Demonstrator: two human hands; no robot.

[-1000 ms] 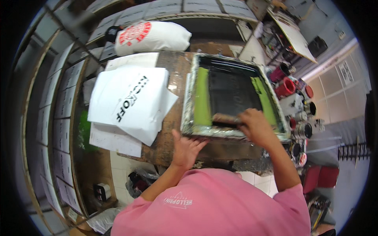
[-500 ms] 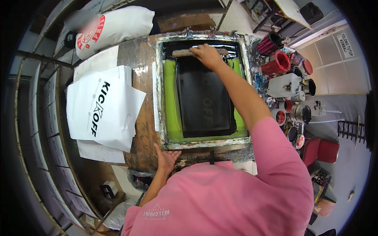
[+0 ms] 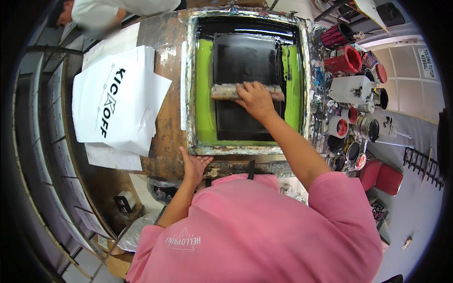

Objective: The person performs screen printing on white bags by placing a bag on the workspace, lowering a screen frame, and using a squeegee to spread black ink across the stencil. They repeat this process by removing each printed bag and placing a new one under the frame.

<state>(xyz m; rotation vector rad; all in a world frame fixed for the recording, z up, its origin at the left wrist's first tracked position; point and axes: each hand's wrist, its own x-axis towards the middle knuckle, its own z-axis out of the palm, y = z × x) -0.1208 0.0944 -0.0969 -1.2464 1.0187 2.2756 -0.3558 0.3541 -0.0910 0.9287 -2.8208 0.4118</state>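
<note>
My right hand (image 3: 257,100) is closed around the handle of a long squeegee (image 3: 225,92), which lies crosswise on a screen printing frame (image 3: 190,85). Black ink (image 3: 243,61) covers the middle of the mesh, with a thick wet pool along the far end. Green stencil (image 3: 205,108) shows down both sides. At the frame's near left corner, my left hand (image 3: 194,166) rests by the table's front edge, fingers spread and holding nothing. The squeegee's blade edge is hidden beneath it.
A stack of printed white sheets (image 3: 118,99) lies left on the worn wooden table (image 3: 165,122). Ink tubs, including a red bucket (image 3: 348,60), and a white jerrycan (image 3: 349,89) crowd the right. Shelves (image 3: 56,155) stand left; another person (image 3: 137,5) is at the far left. A red chair (image 3: 389,177) is at right.
My right hand has drawn the squeegee from the frame's far end toward me, to about its middle. My left hand stays at the near corner. The other person has shifted.
</note>
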